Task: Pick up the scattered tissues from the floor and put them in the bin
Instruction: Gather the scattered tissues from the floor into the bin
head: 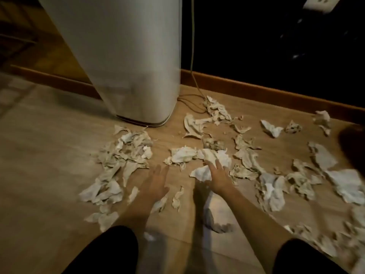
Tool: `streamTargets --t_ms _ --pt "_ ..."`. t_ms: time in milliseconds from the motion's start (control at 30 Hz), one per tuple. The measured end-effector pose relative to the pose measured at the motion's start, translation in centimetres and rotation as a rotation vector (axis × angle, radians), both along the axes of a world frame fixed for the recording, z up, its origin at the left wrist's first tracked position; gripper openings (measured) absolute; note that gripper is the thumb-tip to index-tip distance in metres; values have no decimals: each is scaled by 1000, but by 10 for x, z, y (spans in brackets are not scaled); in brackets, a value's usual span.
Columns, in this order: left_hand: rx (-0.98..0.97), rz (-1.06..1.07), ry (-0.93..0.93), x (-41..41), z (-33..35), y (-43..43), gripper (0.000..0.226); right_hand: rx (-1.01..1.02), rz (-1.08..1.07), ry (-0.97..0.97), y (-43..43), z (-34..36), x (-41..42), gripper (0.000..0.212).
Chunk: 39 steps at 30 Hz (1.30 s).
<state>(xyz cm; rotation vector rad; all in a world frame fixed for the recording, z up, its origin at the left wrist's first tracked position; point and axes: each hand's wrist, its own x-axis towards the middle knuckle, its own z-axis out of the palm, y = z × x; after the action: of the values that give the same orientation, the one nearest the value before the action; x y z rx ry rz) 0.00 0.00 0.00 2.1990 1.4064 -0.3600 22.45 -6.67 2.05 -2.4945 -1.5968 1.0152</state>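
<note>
Several crumpled white tissues lie scattered over the wooden floor: a heap at the left (126,155), a clump in the middle (183,155), more to the right (272,186). The tall grey bin (122,56) stands at the back left, its top out of view. My left hand (156,182) hovers flat with fingers spread over bare floor between the left heap and the middle clump, holding nothing. My right hand (217,175) reaches forward with fingers apart, a white tissue (201,173) against its thumb side; the grasp is not closed.
A thin cord (192,76) hangs down the dark wall and trails on the floor beside the bin. A wooden skirting board (256,89) runs along the back. A white socket (322,2) sits top right. A dark object (353,147) intrudes at the right edge.
</note>
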Motion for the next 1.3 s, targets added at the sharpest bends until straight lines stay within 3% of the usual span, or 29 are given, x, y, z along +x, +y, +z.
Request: streamTargets --t_ms 133,233,367,433,500,633,733,833,967,1033,1133,1200,1300 --pt "19 -39 -92 64 -49 35 84 -34 8 -62 38 -71 29 84" --pt "28 -34 -129 89 -85 51 84 1 5 -60 54 -115 39 80" --pt "159 13 -150 99 -123 67 42 241 75 -268 61 -139 27 54" --pt "148 31 -189 93 -118 77 20 328 85 -233 68 -138 21 37" --pt "129 -40 -159 83 -91 99 15 333 128 -142 85 -128 25 25" --pt "253 -208 -16 54 -12 149 29 446 138 -44 129 -100 37 19" --pt "321 -223 10 9 24 162 29 461 113 -81 152 -89 42 20" --pt "393 -107 -81 -45 21 158 28 342 -28 -95 149 -114 38 28" --pt "393 173 -220 -92 -38 143 30 309 -108 -183 125 -156 -13 36" --pt "259 248 -198 -106 -67 136 60 353 -34 -163 131 -161 -39 33" --pt "89 180 -186 -103 -89 141 100 408 56 -52 164 -149 -72 21" --pt "81 87 -117 -92 -97 150 98 519 48 -47 192 -136 -89 20" --pt "194 1 -47 -79 -113 153 64 605 58 -103 231 -124 -103 23"
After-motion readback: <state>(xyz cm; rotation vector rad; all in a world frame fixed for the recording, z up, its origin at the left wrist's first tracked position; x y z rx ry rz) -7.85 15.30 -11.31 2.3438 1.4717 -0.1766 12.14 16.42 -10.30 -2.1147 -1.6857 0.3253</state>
